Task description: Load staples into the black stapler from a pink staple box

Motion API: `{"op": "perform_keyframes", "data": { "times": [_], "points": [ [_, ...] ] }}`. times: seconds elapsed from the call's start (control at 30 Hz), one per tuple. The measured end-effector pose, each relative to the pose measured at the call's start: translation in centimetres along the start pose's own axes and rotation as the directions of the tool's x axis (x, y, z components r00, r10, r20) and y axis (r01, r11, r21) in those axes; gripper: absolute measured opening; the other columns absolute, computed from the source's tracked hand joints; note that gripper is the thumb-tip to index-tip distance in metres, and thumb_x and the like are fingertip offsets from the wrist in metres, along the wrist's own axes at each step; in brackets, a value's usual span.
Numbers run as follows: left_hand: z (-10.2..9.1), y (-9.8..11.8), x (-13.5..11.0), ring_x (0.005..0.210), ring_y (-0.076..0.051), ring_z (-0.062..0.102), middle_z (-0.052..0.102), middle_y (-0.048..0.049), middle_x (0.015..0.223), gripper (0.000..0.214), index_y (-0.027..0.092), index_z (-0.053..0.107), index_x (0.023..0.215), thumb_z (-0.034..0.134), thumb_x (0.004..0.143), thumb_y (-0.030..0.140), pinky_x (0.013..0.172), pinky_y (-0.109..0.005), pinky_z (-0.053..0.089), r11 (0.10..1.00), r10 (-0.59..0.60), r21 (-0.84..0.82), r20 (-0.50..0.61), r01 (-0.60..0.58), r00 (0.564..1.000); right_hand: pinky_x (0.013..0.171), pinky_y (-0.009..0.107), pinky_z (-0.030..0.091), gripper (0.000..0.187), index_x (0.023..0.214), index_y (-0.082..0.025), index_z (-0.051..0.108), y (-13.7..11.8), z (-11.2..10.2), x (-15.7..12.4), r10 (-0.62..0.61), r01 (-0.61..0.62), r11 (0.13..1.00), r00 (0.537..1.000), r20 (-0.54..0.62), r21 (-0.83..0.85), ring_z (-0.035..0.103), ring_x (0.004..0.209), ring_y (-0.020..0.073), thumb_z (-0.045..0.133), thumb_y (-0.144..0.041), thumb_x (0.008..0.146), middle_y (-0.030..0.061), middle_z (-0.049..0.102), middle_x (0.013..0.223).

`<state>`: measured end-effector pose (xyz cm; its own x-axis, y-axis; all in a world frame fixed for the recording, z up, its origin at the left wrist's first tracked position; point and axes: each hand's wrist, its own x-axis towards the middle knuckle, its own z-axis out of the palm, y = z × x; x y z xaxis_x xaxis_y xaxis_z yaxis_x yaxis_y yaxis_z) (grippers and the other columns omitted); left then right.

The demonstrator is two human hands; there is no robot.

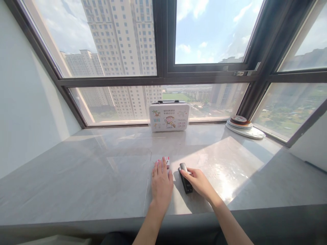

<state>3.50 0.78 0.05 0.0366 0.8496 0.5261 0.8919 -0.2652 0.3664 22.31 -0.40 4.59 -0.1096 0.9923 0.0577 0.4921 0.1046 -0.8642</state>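
My left hand (162,184) lies palm down over a small white and pink box (167,162), its fingers stretched out across it. The hand covers most of the box, so any grip beneath the fingers is hidden. To its right, my right hand (198,181) holds a black stapler (186,183) with a silver-grey top near its far end. The thumb lies on top of the stapler, and the other fingers curl around its right side. The stapler stands on the windowsill, pointing away from me and slightly left.
A white case (169,119) with cartoon prints and a dark handle stands upright by the window. Several stacked plates or mats (244,127) lie in the right corner. The grey marble-like sill (84,173) ends at a front edge close to me, with bright sunlight on its right part.
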Motion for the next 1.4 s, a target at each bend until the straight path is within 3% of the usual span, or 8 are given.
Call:
{"op": "perform_keyframes", "data": {
  "times": [0.17, 0.43, 0.57, 0.73, 0.9, 1.07, 1.4],
  "points": [
    [0.2, 0.9, 0.4, 0.153, -0.034, 0.031, 0.043, -0.0175, 0.159, 0.053, 0.02, 0.039, 0.158, 0.04, 0.105, 0.024, 0.121, -0.059, 0.034, 0.998, 0.033, 0.049, -0.009, -0.032, 0.999, 0.049, 0.023, 0.031, 0.064, 0.103, -0.014, 0.069, 0.5, 1.1, 0.4, 0.054, -0.056, 0.988, 0.998, 0.016, 0.146, 0.043, 0.05, 0.0131, 0.044, -0.072, 0.095, -0.0027, 0.047, 0.055],
    [-1.3, -0.9, -1.4, 0.153, -0.033, 0.032, 0.043, -0.0144, 0.159, 0.049, 0.022, 0.043, 0.154, 0.036, 0.106, 0.021, 0.118, -0.058, 0.041, 0.996, 0.05, 0.068, 0.013, -0.051, 0.999, 0.049, 0.021, 0.034, 0.059, 0.115, -0.014, 0.068, -0.8, 5.7, 2.3, -0.07, 0.049, 0.967, 0.995, 0.074, 0.25, 0.047, 0.05, 0.012, 0.043, -0.066, 0.099, -0.0038, 0.051, 0.056],
    [-2.8, -3.8, -2.1, 0.153, -0.032, 0.031, 0.043, -0.0128, 0.16, 0.051, 0.025, 0.04, 0.156, 0.035, 0.106, 0.021, 0.117, -0.058, 0.041, 0.997, 0.043, 0.072, 0.002, -0.043, 0.999, 0.047, 0.021, 0.034, 0.054, 0.117, -0.019, 0.067, -1.9, 8.3, 2.4, -0.096, 0.04, 0.949, 0.981, 0.168, 0.314, 0.045, 0.046, 0.0108, 0.043, -0.064, 0.101, -0.0051, 0.049, 0.056],
    [-5.6, -9.2, -2.6, 0.154, -0.029, 0.031, 0.04, -0.0091, 0.162, 0.053, 0.027, 0.039, 0.156, 0.033, 0.104, 0.019, 0.119, -0.054, 0.041, 0.998, 0.019, 0.053, 0.042, -0.021, 0.999, 0.041, 0.021, 0.036, 0.051, 0.13, -0.024, 0.057, -3.7, 13.0, 2.9, -0.091, -0.059, 0.899, 0.944, 0.318, 0.434, 0.044, 0.04, 0.0099, 0.042, -0.063, 0.102, -0.0056, 0.053, 0.061],
    [-7.5, -13.5, -2.4, 0.153, -0.026, 0.032, 0.039, -0.0067, 0.163, 0.054, 0.028, 0.04, 0.156, 0.033, 0.104, 0.018, 0.121, -0.05, 0.039, 0.999, 0.003, 0.031, 0.063, -0.005, 0.998, 0.04, 0.021, 0.04, 0.048, 0.133, -0.023, 0.053, -5.6, 16.5, 3.7, -0.103, -0.065, 0.888, 0.936, 0.336, 0.454, 0.048, 0.043, 0.0108, 0.042, -0.06, 0.104, -0.0046, 0.055, 0.064],
    [-7.6, -14.7, -2.2, 0.153, -0.026, 0.033, 0.04, -0.0075, 0.162, 0.055, 0.027, 0.04, 0.156, 0.033, 0.103, 0.017, 0.121, -0.052, 0.04, 1.0, -0.006, 0.022, 0.059, 0.005, 0.998, 0.04, 0.022, 0.04, 0.046, 0.133, -0.023, 0.053, -6.2, 17.2, 3.9, -0.1, -0.064, 0.89, 0.939, 0.33, 0.451, 0.047, 0.043, 0.0107, 0.041, -0.058, 0.104, -0.0045, 0.055, 0.065],
    [-7.4, -14.2, -2.3, 0.152, -0.026, 0.035, 0.041, -0.0078, 0.162, 0.051, 0.028, 0.042, 0.155, 0.034, 0.105, 0.023, 0.12, -0.051, 0.039, 0.997, -0.025, 0.069, 0.045, 0.022, 0.999, 0.041, 0.022, 0.041, 0.049, 0.136, -0.024, 0.053, -5.9, 17.2, 3.9, -0.096, -0.076, 0.878, 0.94, 0.328, 0.473, 0.048, 0.044, 0.011, 0.045, -0.059, 0.103, -0.0037, 0.057, 0.065]
  ]
}}
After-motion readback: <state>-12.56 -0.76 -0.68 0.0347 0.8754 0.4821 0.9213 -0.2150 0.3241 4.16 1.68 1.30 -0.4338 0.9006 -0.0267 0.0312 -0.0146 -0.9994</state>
